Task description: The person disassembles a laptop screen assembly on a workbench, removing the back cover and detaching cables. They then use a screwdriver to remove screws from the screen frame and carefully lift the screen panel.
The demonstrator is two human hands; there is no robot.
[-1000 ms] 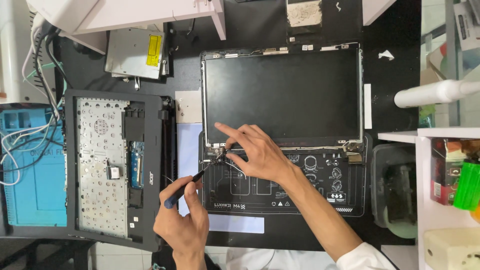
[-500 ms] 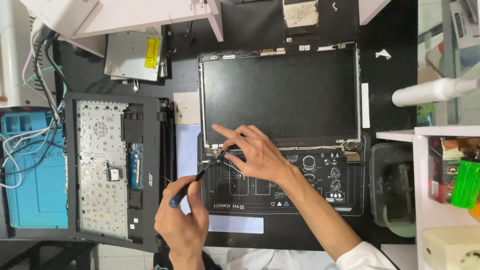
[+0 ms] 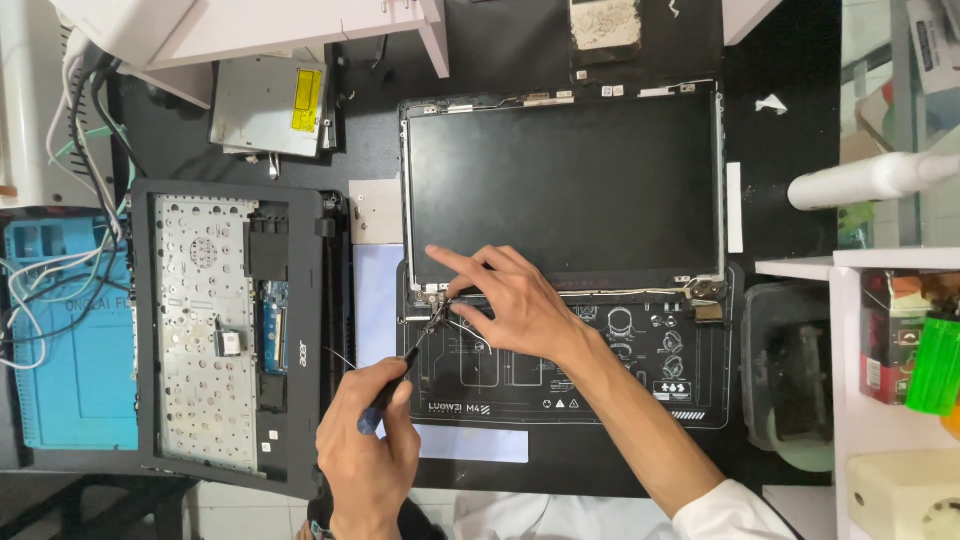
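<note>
A bare laptop screen panel (image 3: 565,185) lies on a black work mat (image 3: 600,385) with white printed outlines. My left hand (image 3: 365,455) grips a small screwdriver (image 3: 392,388) with a dark blue handle, and its tip touches the panel's lower-left hinge bracket (image 3: 432,300). My right hand (image 3: 510,305) reaches in from the lower right. Its thumb and middle finger pinch at that same hinge bracket while the index finger points out over the screen's lower edge. Thin white wires (image 3: 620,293) run along the panel's bottom edge to the right hinge (image 3: 705,292).
A laptop top case with its keyboard underside (image 3: 205,335) lies to the left, beside a blue mat (image 3: 70,340) with cables. A silver optical drive (image 3: 268,105) sits at the back left. White shelves with boxes (image 3: 890,350) and a white tube (image 3: 860,180) stand on the right.
Both hands stay at the left hinge with barely any shift. The screwdriver tip remains on the bracket.
</note>
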